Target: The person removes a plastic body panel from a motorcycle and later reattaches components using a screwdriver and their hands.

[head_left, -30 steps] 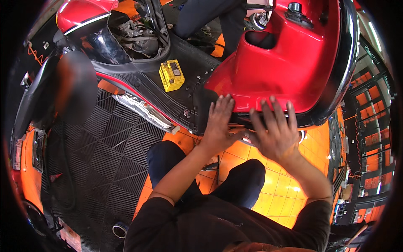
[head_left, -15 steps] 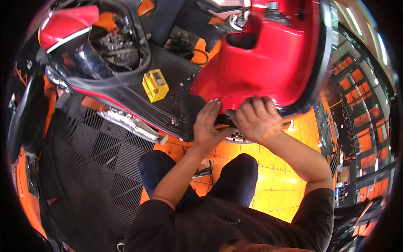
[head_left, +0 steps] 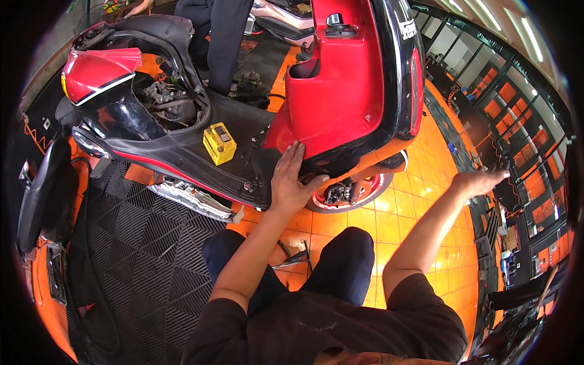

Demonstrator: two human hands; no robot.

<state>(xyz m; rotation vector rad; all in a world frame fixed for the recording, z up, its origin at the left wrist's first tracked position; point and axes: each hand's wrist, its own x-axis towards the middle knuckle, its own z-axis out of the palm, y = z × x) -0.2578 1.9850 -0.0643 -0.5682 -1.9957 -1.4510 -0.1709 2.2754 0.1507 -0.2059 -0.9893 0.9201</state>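
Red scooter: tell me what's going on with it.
A person rests the left hand on the lower edge of the scooter's red panel. The right hand is stretched out rightward, away from it; whether it holds anything is unclear. A yellow box sits on the black footboard. Someone in dark trousers stands on the far side.

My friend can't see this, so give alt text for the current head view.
A person's bare left hand rests at the lower edge of a glossy red scooter panel; the right hand extends rightward, away from it. A yellow rectangular box sits on the matte black footboard.
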